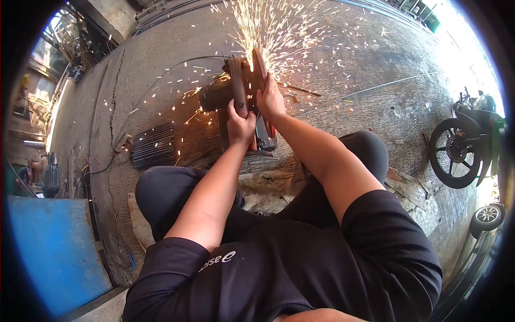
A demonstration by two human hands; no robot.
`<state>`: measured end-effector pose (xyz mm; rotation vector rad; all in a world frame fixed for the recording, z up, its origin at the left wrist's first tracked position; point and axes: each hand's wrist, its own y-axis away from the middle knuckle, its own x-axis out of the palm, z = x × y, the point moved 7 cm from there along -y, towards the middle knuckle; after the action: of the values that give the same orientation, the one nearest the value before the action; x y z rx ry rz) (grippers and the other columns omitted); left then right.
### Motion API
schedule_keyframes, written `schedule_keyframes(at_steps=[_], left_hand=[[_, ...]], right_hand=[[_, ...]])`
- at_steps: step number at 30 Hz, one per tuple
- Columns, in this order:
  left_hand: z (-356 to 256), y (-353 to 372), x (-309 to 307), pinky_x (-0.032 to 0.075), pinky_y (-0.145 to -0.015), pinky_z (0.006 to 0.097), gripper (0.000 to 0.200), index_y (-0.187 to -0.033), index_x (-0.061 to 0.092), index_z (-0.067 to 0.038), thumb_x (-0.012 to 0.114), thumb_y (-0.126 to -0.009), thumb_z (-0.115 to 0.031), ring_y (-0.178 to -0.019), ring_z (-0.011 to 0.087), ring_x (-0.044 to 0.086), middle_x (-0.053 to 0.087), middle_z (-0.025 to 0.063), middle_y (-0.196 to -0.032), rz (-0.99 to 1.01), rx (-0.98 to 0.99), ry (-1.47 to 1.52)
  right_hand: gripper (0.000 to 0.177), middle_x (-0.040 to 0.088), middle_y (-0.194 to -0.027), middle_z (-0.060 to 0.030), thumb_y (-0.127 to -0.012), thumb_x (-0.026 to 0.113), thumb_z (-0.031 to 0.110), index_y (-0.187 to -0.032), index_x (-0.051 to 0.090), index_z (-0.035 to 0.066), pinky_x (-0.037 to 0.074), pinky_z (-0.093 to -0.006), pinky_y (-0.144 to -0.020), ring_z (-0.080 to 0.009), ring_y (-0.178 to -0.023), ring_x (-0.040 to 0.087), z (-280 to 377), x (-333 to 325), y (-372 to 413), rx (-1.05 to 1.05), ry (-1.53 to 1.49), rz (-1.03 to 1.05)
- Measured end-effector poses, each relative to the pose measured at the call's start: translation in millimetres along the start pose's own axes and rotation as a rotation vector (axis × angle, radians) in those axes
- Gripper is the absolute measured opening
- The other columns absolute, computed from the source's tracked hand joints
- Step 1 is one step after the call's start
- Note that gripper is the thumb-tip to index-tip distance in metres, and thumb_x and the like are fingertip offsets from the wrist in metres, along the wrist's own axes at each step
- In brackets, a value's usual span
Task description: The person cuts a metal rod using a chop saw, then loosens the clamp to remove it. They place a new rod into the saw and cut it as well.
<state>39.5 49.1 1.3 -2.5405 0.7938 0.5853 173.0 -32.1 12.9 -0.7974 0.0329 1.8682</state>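
Observation:
A rusty brown power machine (214,96), which looks like a cut-off saw, stands on the floor between my knees. Bright sparks (263,27) spray from it toward the far side. My left hand (241,126) is closed around the near end of a worn, upright brown bar (236,80) on the machine. Close beside it, my right hand (272,99) bends its fingers against the machine's right side, near a thin rounded guard or disc (260,61). What those fingers grip is partly hidden. Red and dark metal parts show below both hands.
Dark metal rods (154,146) lie stacked left of the machine. A long thin rod (391,85) crosses the floor at right. A motorcycle wheel (455,153) stands farther right, and a blue panel (53,252) lies at lower left. Cardboard-like sheets (413,196) lie near my legs.

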Motion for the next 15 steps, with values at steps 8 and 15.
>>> schedule_keyframes(at_steps=[8,15], left_hand=[[6,1,2,0.051,-0.078,0.0524,0.069,-0.139,0.032,-0.014,0.067,-0.079,-0.022,-0.092,0.0458,0.064,0.066,0.0256,-0.100,0.052,-0.116,-0.027],[7,0,2,0.051,-0.079,0.0523,0.069,-0.139,0.032,-0.015,0.066,-0.079,-0.022,-0.092,0.0465,0.064,0.066,0.0261,-0.100,0.049,-0.090,-0.035]], right_hand=[[0.067,0.046,-0.135,-0.0295,-0.088,0.055,0.016,-0.144,0.023,-0.004,0.044,-0.0468,-0.098,-0.0445,-0.117,0.052,3,-2,2,0.068,0.002,0.041],[0.069,0.046,-0.133,-0.0314,-0.088,0.055,0.017,-0.145,0.021,-0.003,0.045,-0.0469,-0.097,-0.0453,-0.116,0.053,3,-2,2,0.133,0.023,0.094]])
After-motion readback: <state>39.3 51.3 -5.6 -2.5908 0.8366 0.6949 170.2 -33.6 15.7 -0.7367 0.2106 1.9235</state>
